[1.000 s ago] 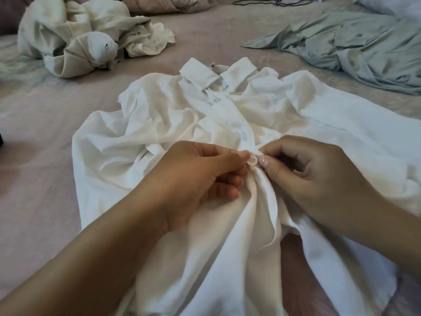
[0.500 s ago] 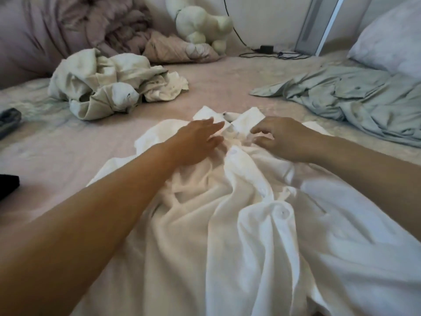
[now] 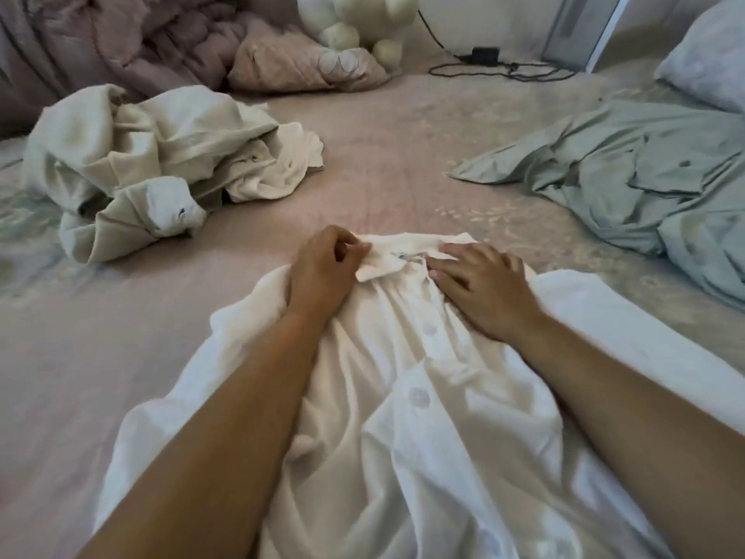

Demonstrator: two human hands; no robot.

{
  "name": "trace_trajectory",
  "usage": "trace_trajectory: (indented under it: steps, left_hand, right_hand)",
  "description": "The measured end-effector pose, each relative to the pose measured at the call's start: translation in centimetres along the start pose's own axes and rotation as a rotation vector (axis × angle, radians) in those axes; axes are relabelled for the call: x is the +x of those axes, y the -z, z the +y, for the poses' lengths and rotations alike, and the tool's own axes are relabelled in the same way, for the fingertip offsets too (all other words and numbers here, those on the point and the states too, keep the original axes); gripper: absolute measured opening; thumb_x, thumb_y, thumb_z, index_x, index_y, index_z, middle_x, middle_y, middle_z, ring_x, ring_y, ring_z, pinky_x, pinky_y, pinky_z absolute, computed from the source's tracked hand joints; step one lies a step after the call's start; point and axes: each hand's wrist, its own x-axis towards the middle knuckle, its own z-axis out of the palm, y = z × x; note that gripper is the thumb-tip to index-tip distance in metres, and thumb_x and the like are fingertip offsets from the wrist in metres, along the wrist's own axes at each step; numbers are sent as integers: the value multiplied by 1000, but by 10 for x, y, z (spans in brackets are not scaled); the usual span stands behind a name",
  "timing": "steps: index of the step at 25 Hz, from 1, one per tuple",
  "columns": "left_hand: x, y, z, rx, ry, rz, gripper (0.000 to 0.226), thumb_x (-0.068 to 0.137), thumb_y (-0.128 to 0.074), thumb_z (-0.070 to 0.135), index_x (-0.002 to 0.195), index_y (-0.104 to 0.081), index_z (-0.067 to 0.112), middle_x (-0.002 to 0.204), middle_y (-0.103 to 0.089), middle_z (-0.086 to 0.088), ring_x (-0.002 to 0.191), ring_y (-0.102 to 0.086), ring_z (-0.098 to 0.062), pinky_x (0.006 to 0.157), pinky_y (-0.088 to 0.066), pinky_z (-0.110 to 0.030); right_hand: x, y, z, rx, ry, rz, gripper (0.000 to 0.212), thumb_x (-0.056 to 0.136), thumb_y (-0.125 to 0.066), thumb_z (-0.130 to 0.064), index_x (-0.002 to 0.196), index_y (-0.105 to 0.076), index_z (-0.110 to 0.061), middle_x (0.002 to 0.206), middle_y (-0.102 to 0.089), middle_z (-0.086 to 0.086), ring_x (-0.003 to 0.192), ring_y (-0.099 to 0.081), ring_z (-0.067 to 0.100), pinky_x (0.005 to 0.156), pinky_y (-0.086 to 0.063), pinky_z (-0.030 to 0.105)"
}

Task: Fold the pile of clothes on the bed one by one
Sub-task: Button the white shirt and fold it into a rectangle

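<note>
- The white shirt (image 3: 403, 417) lies spread front-up on the bed (image 3: 383, 163), running from the near edge of the view up to its collar (image 3: 399, 252) at the centre.
- Left hand (image 3: 322, 268) sits at the left end of the collar, fingers curled, pinching the collar edge between thumb and fingertips.
- Right hand (image 3: 479, 284) lies on the shirt just right of the button placket, fingers stretched out and fairly flat, their tips touching the right collar flap.
- Buttons show down the placket between the two forearms.
- Far left on the bed, a crumpled pile of cream clothes (image 3: 157, 163), well apart from the shirt.
- Far right, a rumpled pale green garment (image 3: 629, 175), with a pillow (image 3: 709, 58) behind it.
- At the head of the bed: a pink blanket (image 3: 121, 42), a plush toy (image 3: 358, 22) and a black cable (image 3: 504, 68).
</note>
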Motion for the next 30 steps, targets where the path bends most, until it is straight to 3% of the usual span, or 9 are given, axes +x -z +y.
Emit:
trace_trajectory:
  steps: [4, 6, 8, 12, 19, 21, 23, 25, 30]
  left_hand:
    - [10, 0, -4, 236, 95, -153, 55, 81, -73, 33, 127, -56, 8, 135, -42, -14, 127, -35, -29, 107, -22, -30]
    - [15, 6, 0, 264, 140, -235, 47, 80, -74, 32, 117, -62, 5, 128, -50, -14, 122, -42, -29, 98, -27, -28]
    - [18, 23, 17, 273, 262, -313, 36, 82, -71, 33, 104, -60, 5, 112, -57, -13, 108, -52, -30, 79, -32, -29]
    - [25, 80, 69, 389, 321, -498, 41, 93, -55, 40, 123, -43, 14, 116, -59, -12, 109, -55, -32, 78, -34, -33]
    - [67, 244, 259, 224, 145, -384, 33, 85, -67, 37, 107, -61, 14, 102, -66, -2, 94, -58, -24, 75, -39, -33]
    - [74, 291, 316, 201, 92, -440, 27, 83, -71, 31, 98, -62, 10, 92, -64, 0, 87, -57, -20, 72, -39, -32]
    - [79, 332, 368, 211, 40, -502, 20, 83, -71, 19, 86, -60, 2, 77, -54, -1, 71, -50, -14, 64, -34, -23]
    - [87, 377, 422, 173, -12, -468, 32, 85, -69, 14, 62, -50, 4, 59, -41, 2, 56, -37, -7, 54, -29, -18]
    - [98, 468, 517, 177, -209, -245, 31, 92, -59, 34, 73, -53, 11, 65, -51, -3, 70, -51, -27, 63, -38, -31]
  right_hand:
    - [23, 10, 7, 169, -190, 156, 48, 90, -43, -48, 125, -60, -20, 121, -61, 6, 112, -53, 32, 94, -38, 45]
    - [36, 18, 17, 14, -371, -83, 49, 91, -54, -45, 132, -51, -19, 133, -49, 7, 122, -44, 31, 100, -34, 47]
    - [39, 30, 19, 104, -404, -283, 34, 87, -63, -41, 111, -60, -18, 120, -53, 9, 113, -49, 29, 93, -39, 41]
    - [37, 109, -5, 562, -403, -299, 16, 92, -60, -20, 99, -48, -11, 83, -56, 0, 82, -53, 23, 68, -38, 33]
    - [42, 351, -60, 543, -258, -232, 27, 93, -59, -17, 119, -54, -10, 103, -59, 0, 97, -57, 18, 77, -42, 23]
    - [37, 425, -78, 446, -210, -229, 19, 92, -60, -19, 106, -63, -6, 90, -61, 2, 85, -56, 18, 61, -37, 12]
    - [31, 494, -96, 457, -212, -153, 12, 94, -57, -23, 96, -61, -12, 87, -60, 0, 84, -55, 17, 60, -37, 16]
    - [25, 562, -116, 553, -191, -38, 15, 97, -51, -24, 109, -58, -17, 101, -62, 1, 96, -57, 18, 73, -41, 25]
    - [12, 682, -162, 598, -86, 248, 26, 101, -42, -22, 124, -50, -11, 110, -58, 2, 102, -54, 17, 78, -37, 22]
